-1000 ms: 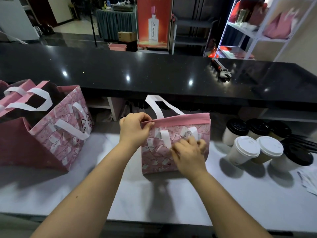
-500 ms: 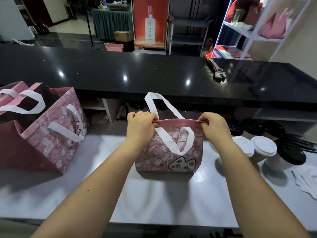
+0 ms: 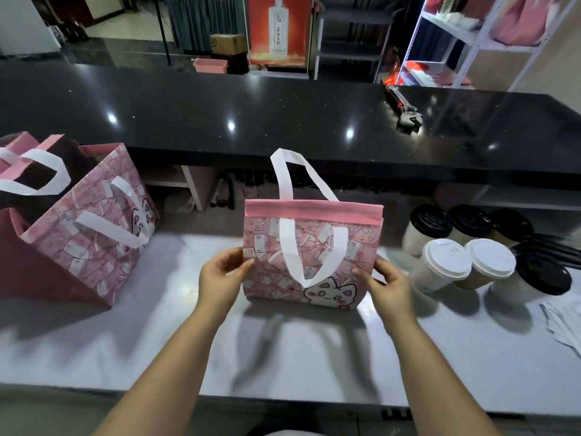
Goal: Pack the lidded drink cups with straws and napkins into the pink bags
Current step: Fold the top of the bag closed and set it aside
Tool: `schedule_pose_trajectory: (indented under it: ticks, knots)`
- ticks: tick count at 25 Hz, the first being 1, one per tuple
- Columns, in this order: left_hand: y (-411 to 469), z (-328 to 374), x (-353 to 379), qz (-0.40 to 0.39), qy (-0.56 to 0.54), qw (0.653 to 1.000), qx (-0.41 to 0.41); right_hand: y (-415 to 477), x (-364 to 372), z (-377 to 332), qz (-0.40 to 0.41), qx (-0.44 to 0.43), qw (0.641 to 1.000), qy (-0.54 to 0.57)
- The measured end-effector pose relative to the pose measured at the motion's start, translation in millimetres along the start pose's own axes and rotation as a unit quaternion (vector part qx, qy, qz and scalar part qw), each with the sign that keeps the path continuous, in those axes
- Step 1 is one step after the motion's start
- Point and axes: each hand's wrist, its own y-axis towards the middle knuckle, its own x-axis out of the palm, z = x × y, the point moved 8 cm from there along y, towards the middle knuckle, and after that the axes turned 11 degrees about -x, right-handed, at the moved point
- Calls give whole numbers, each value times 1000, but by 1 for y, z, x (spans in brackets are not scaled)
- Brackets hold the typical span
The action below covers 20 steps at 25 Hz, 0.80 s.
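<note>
- Pink bag [image 3: 314, 247] – stands upright at the middle of the white counter [image 3: 157, 341], printed front towards the camera, cat face at its lower right.
- Bag top – the plain pink band runs level and the two sides of the mouth lie close together. The inside cannot be seen.
- Handles – one white loop stands up at the back; the other hangs down over the front panel.
- Left hand [image 3: 223, 275] – pinches the bag's left edge low down, thumb on the front and fingers curled behind.
- Right hand [image 3: 388, 284] – grips the bag's lower right edge the same way, thumb laid on the front panel.
- Lidded cups [image 3: 440, 269] – a cluster of six just right of the bag, on the same counter. Three black lids at the back, two white lids in front, one more black lid at the front right. The nearest white-lidded cup stands just beside the right hand, apart from the bag.
- Straws [image 3: 553, 247] – dark bundle lying behind the front-right cup, blurred.
- Napkins [image 3: 562, 322] – white sheets at the far right edge, partly cut off.
- Other pink bags [image 3: 94, 234] – at the left of the counter, mouths open, well apart from the held bag.
- Black upper counter [image 3: 220, 114] – behind, with a wrench-like tool [image 3: 405, 111] lying towards its right.
</note>
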Motion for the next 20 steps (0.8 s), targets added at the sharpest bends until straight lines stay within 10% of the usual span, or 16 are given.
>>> schedule_pose_trajectory:
  ticks: [20]
  knots:
    - [-1,-14,17,-95,-69,991,-60,6,34,5,-32,19,993,109]
